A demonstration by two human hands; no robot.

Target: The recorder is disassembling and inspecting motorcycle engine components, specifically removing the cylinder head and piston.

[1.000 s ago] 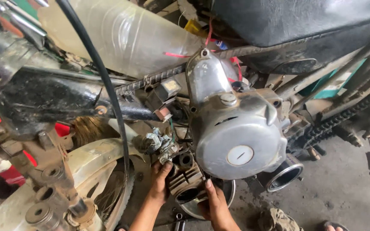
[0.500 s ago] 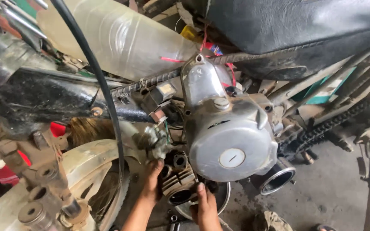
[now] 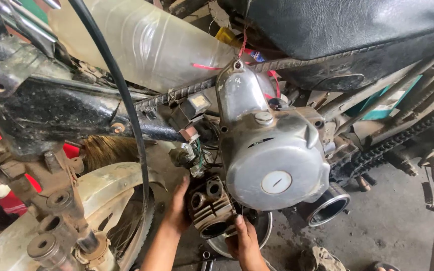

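While both hands (image 3: 212, 221) clamp the cylinder (image 3: 211, 207), oily concrete floor (image 3: 393, 226) shows below.

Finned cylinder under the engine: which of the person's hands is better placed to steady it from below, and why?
Probably the right hand: it grips the finned cylinder at its lower open end, underneath. The left hand only presses against its side.

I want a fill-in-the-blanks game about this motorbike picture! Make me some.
1. The left hand and the right hand both hold a finned metal ____.
2. Right above the hands sits a rounded engine cover coloured ____.
3. A thick black cable hangs in front of the front ____.
4. The seat at the top is coloured ____.

Missing words: cylinder; silver; wheel; black
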